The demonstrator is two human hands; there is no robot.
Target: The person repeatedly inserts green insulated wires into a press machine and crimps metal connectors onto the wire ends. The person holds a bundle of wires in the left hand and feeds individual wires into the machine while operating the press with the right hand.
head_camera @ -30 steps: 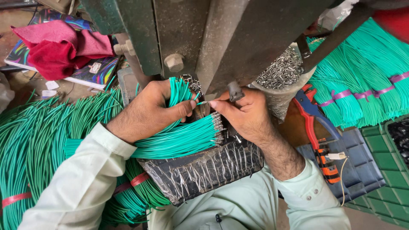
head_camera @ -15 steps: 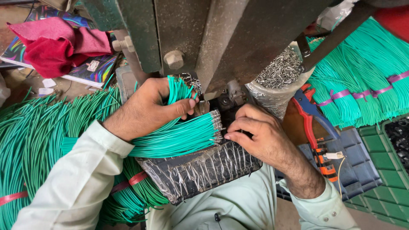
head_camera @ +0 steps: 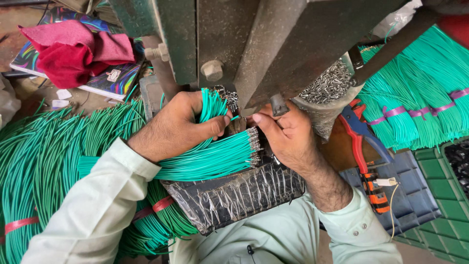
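Observation:
My left hand grips a bundle of short green wires just under the grey metal press. My right hand pinches a single green wire between thumb and forefinger at the press's die. Below both hands lies a sheaf of green wires with metal terminals on their ends, resting on a dark block wrapped in clear tape.
Long green wires tied with red tape lie at the left, more bundles with pink bands at the right. A heap of loose metal terminals, red-and-blue pliers, a green crate, red cloth on a book.
My right hand pulled back from the press half a second ago and has returned to the die with a wire. My left hand kept its grip on the bundle.

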